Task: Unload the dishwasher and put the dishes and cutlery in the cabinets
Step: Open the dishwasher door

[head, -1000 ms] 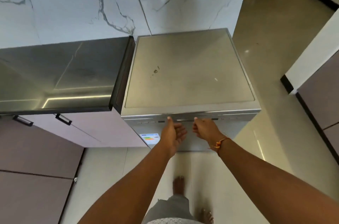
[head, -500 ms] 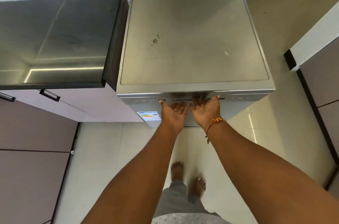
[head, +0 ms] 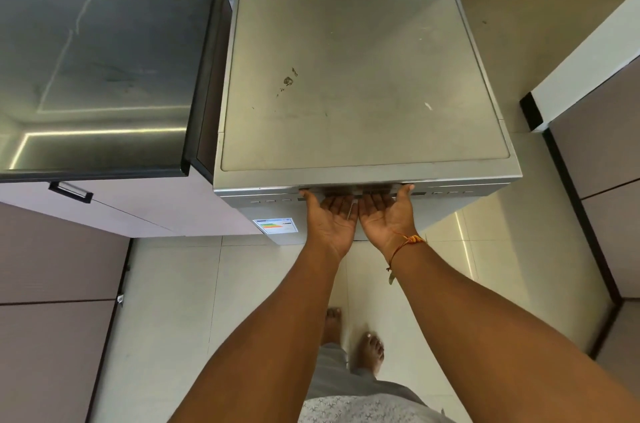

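While the dishwasher (head: pixel 363 76) sits with its door closed, both hands are palm-up right at its top front edge, side by side and nearly touching. The left hand (head: pixel 330 221) and right hand (head: pixel 384 218) each have the thumb spread out to the side against the front lip. The fingers run up into the handle recess (head: pixel 356 189), and since the tips are hidden in there I can't tell if they're hooked round it or just lying flat. The dishwasher's left side is just beside the end of the dark counter (head: pixel 97 76), whose front edge overhangs a cabinet with a black handle (head: pixel 71 191). On the right there's a strip of open floor (head: pixel 512 232) between the machine and a white-edged wall (head: pixel 585 62). In front it's tiled floor, with the person's bare feet (head: pixel 372 350) standing well back from the door. An energy label (head: pixel 276 225) is stuck on the door left of the hands.
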### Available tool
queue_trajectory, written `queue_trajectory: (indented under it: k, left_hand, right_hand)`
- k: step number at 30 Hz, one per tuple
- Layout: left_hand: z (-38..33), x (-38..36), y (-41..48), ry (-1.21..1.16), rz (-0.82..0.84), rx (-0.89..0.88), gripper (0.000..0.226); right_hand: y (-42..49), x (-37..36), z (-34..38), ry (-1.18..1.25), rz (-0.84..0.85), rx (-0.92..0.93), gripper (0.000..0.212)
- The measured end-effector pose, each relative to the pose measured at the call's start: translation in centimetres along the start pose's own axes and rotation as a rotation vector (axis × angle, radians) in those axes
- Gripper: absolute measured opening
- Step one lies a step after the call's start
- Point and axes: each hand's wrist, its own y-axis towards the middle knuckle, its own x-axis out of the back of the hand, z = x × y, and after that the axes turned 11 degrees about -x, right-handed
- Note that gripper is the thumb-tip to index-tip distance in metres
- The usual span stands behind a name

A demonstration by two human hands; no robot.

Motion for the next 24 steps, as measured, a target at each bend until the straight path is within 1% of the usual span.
queue_trajectory:
  k: [8, 14, 18, 20, 22, 23, 24]
  left_hand:
    - [0.2, 0.5, 0.4, 0.049, -0.017, 0.005, 0.082]
    - [0.4, 0.9, 0.9, 0.053, -0.030, -0.014, 0.086]
    - [0.7, 1.4, -0.1, 0.077, -0.098, -0.005, 0.080]
    - [1.5, 2.7, -1.4, 0.089, -0.101, -0.008, 0.073]
    - [1.6, 4.3, -2.7, 0.117, -0.095, 0.000, 0.069]
    - [1.5, 5.1, -3.2, 0.142, -0.088, 0.012, 0.068]
    - [1.3, 6.0, -3.7, 0.169, -0.074, 0.031, 0.066]
  right_hand:
    - [-0.1, 0.5, 0.2, -0.157, -0.056, 0.008, 0.073]
    - [-0.2, 0.7, 0.0, -0.166, -0.074, 0.026, 0.071]
    - [-0.7, 1.1, -0.3, -0.196, -0.127, 0.024, 0.075]
    - [-1.2, 2.5, -0.7, -0.255, -0.133, -0.001, 0.076]
    - [-2.4, 4.0, -0.8, -0.327, -0.199, -0.042, 0.071]
    - [-3.3, 4.6, -0.6, -0.410, -0.244, -0.063, 0.065]
    - [-4.3, 4.9, -0.5, -0.550, -0.296, -0.082, 0.059]
